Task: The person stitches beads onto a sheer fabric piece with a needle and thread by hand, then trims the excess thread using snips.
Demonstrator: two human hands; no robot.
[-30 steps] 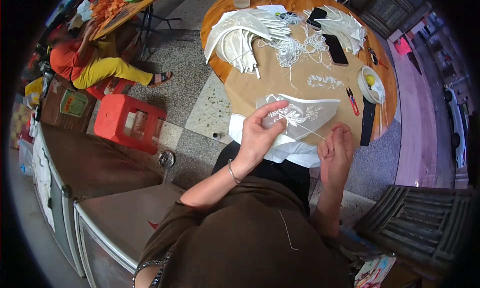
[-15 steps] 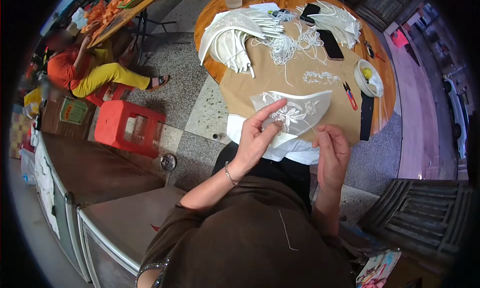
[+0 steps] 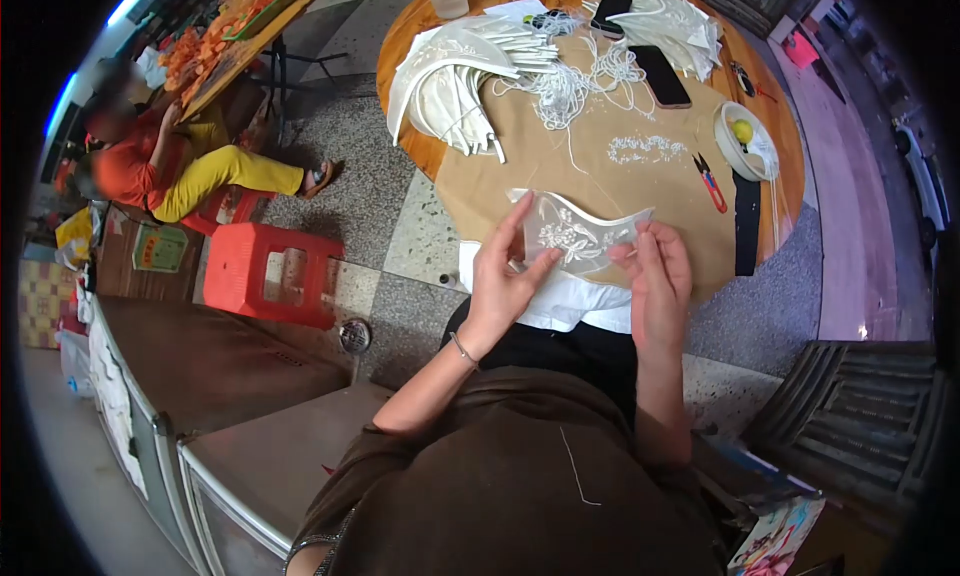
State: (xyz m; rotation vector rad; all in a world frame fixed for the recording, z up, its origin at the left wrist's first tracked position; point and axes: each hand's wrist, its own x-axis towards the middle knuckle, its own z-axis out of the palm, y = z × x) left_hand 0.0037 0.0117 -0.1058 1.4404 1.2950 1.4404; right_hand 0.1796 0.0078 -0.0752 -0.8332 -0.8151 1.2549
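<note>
A sheer white piece of fabric [image 3: 572, 238] with a padded upper edge and floral embroidery is stretched between my two hands, above the near side of the table. My left hand [image 3: 503, 286] grips its left end, fingers behind and thumb on the front near the lower edge. At the right end, my right hand [image 3: 660, 281] is closed with its fingertips on the fabric; whether a needle or thread is also in them is too small to tell. White cloth [image 3: 570, 304] lies below the piece, over my lap.
Brown paper [image 3: 530, 161] covers much of the round table. On it are scattered white beads [image 3: 645, 150], thread snips [image 3: 711, 184], tangled white cord [image 3: 562, 94], stacked white pieces [image 3: 455, 61] and a phone [image 3: 660, 78]. A bowl [image 3: 731, 158] stands right. Someone sits beyond a red stool [image 3: 235, 271].
My right hand has come up to the right end of the fabric from just below it. My left index finger has moved from the front of the embroidery to the left edge. The fabric has tilted.
</note>
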